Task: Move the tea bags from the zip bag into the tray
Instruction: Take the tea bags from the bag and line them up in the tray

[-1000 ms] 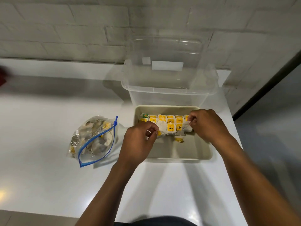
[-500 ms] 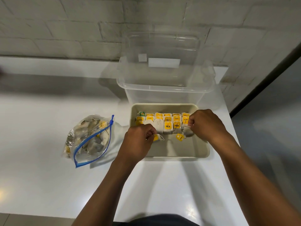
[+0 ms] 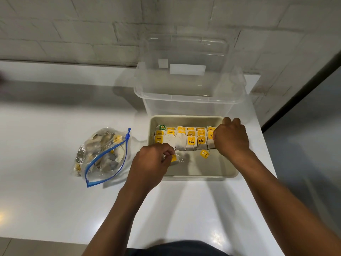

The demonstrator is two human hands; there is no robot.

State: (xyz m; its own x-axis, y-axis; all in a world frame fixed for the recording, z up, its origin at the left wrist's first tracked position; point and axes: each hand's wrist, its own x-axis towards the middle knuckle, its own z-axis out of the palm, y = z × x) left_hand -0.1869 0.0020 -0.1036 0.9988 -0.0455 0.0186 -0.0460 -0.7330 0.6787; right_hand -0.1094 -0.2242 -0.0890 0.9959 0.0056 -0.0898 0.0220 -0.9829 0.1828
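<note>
A beige tray (image 3: 203, 174) lies on the white counter, with rows of yellow-tagged tea bags (image 3: 191, 140) lined along its far side. My left hand (image 3: 150, 164) hovers over the tray's near left corner and pinches a tea bag by its yellow tag (image 3: 173, 158). My right hand (image 3: 230, 138) is at the right end of the front row, fingers curled on a tea bag there. One loose yellow tag (image 3: 204, 154) lies on the tray floor. The clear zip bag (image 3: 103, 156) with a blue seal lies open to the left, holding several tea bags.
A clear plastic box (image 3: 190, 97) with its lid leaning on the brick wall stands right behind the tray. The counter's right edge (image 3: 267, 145) runs close to the tray, with a drop to the floor beyond.
My left hand drew back from the row toward me, bringing a tea bag by its tag. My right hand stayed at the row's right end.
</note>
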